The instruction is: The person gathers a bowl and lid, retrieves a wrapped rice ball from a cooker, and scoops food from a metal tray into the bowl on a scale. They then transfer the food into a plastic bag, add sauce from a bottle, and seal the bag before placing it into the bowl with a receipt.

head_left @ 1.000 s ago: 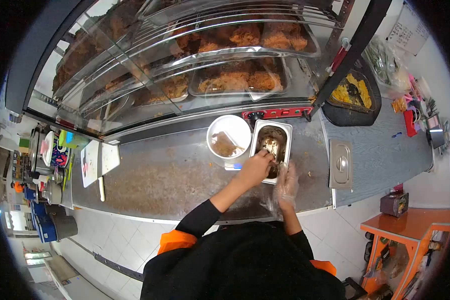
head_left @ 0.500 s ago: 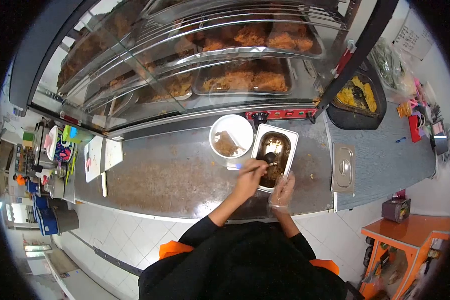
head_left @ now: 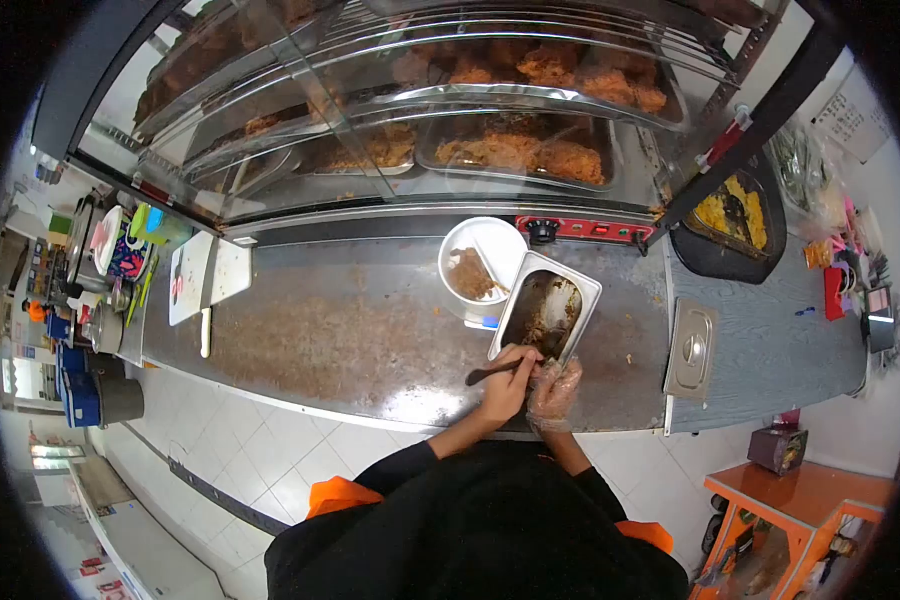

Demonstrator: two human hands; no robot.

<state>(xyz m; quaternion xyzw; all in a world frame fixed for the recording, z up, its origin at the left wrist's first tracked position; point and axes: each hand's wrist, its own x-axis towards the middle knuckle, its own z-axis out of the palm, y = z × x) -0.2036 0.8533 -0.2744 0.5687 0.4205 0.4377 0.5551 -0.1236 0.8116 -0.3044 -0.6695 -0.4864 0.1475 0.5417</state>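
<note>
A rectangular steel food pan [head_left: 582,290] with dark brown sauce or residue inside sits at an angle, its far left corner against a round white tub [head_left: 515,240]. Brown food and a pale utensil handle show in that tub. My bare left hand [head_left: 508,388] is closed round a dark spoon [head_left: 480,376], whose dark end points left, outside the pan. My right hand [head_left: 555,393], in a clear plastic glove, is closed at the pan's near end, close beside my left fingers. Its fingertips are partly hidden.
A glass-fronted warmer with trays of fried food [head_left: 520,155] stands behind the counter. To the left lie a white cutting board [head_left: 232,270] and a knife [head_left: 206,330]. On the right are a steel lid [head_left: 692,345] and a black pan of yellow food [head_left: 735,215].
The spoon has come out of the pan's middle toward me, its dark end now pointing left. The pan has turned clockwise, toward the tub. Both hands are closer together at its near end.
</note>
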